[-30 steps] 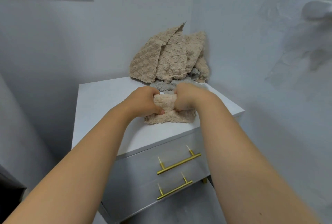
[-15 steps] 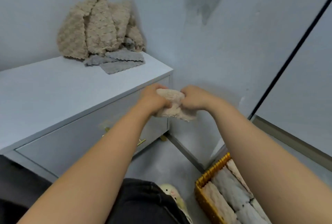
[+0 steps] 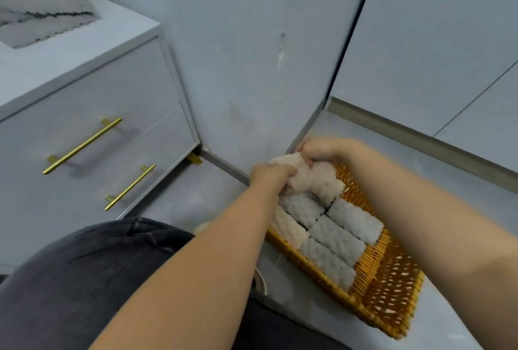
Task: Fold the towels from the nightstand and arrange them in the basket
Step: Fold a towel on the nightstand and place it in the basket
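Head view, looking down. The left hand (image 3: 270, 177) and right hand (image 3: 319, 150) hold one folded beige towel (image 3: 308, 180) between them. The fingers (image 3: 290, 171) of both hands are clenched on its opposite ends. The towel hangs over the far end of the basket (image 3: 392, 296), which stands on the floor (image 3: 196, 198) to the right of the nightstand (image 3: 92, 91). Motion blur hides whether the towel already touches the row beneath it.

Two rows of folded towels (image 3: 336, 234) fill the far part of the basket, packed side by side. The near part shows bare weave. Unfolded towels (image 3: 42, 18) lie on the nightstand top, so the task is judged partly done.

Risks:
- The fold may spring open if one hand lets go before the towel is wedged against its neighbours.
- Pushing it down at the crowded far end may tilt or rumple the adjacent towels.
- Set too near the rim, it may slump over the low edge onto the floor.
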The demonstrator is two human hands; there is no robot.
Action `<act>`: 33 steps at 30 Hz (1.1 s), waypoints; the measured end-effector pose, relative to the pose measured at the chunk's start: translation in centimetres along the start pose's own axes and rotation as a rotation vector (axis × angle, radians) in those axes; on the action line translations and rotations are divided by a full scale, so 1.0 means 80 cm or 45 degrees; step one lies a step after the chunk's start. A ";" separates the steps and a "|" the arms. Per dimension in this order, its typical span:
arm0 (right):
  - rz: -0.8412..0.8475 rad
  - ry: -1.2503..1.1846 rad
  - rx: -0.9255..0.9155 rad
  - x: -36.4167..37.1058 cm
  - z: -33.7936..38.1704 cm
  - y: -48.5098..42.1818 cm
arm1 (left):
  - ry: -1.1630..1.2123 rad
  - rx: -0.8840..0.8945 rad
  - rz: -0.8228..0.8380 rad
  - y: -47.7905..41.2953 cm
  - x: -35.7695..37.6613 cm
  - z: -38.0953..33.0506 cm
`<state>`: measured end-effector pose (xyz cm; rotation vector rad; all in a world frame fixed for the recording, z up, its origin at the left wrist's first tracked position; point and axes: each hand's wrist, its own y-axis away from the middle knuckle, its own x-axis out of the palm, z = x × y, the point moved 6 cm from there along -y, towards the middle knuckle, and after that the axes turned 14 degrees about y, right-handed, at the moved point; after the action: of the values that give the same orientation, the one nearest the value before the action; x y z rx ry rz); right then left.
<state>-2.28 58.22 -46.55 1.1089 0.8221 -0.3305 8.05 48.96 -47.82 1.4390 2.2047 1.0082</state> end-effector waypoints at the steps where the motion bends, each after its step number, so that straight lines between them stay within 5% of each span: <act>1: 0.019 0.019 0.023 0.006 -0.012 0.001 | -0.029 0.017 0.005 -0.005 0.008 0.006; 4: 0.034 -0.166 0.068 0.020 -0.055 0.006 | -0.080 0.010 -0.004 -0.020 0.024 0.023; 11: -0.071 -2.200 0.191 0.087 -0.104 0.002 | 0.287 -0.155 -0.101 -0.068 0.032 0.053; 15: -0.083 -2.611 0.153 0.129 -0.096 -0.006 | 0.266 -0.185 -0.097 -0.081 0.039 0.063; 20: -0.115 -2.587 0.170 0.155 -0.086 -0.009 | 0.232 -0.167 -0.065 -0.085 0.042 0.070; 25: -0.403 -2.439 0.356 0.143 -0.116 0.006 | -0.040 -0.204 0.230 -0.059 0.067 0.081; 29: -0.661 -1.693 0.819 0.151 -0.189 0.041 | -0.303 -0.234 0.344 -0.038 0.089 0.089; 33: -0.300 -0.574 1.080 0.197 -0.238 0.074 | -0.395 -0.233 0.371 -0.032 0.099 0.092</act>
<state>3.99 80.14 -57.87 1.6298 0.3925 -1.1555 7.30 58.22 -53.90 1.7293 1.6758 0.9682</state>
